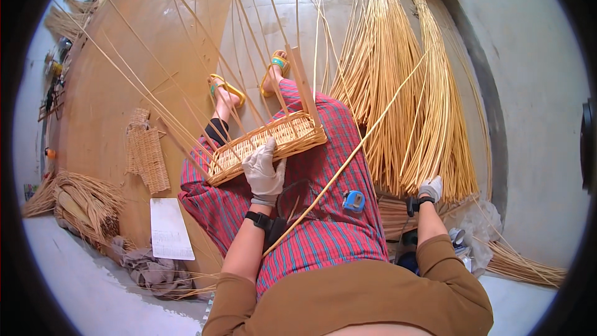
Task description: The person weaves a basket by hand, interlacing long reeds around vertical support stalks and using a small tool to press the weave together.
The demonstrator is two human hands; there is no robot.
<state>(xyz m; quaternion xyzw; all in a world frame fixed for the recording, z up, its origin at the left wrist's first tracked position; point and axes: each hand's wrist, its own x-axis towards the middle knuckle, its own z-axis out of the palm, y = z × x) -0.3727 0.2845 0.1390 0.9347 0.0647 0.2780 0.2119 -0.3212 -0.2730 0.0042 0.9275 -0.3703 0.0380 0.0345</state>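
Note:
On my lap rests a shallow rectangular wicker basket (264, 140), tilted, with long upright stakes fanning away from it and a flat wooden stick at each end. My left hand (264, 171), in a white glove, is closed on its near edge, thumb over the woven side. Far to the right, my gloved right hand (430, 188) is at the lower ends of a large bundle of wicker rods (435, 143). Its fingers look curled; what they pinch is hidden among the rods. One long loose rod (345, 165) slants across my lap, between both hands.
A blue tape measure (354, 201) lies on the striped red cloth (336, 236) over my legs. Left on the floor are a woven piece (147, 152), a white sheet (171, 229) and a wicker pile (87, 208). A clear plastic bag (485, 236) is beside my right forearm; a wall rises at right.

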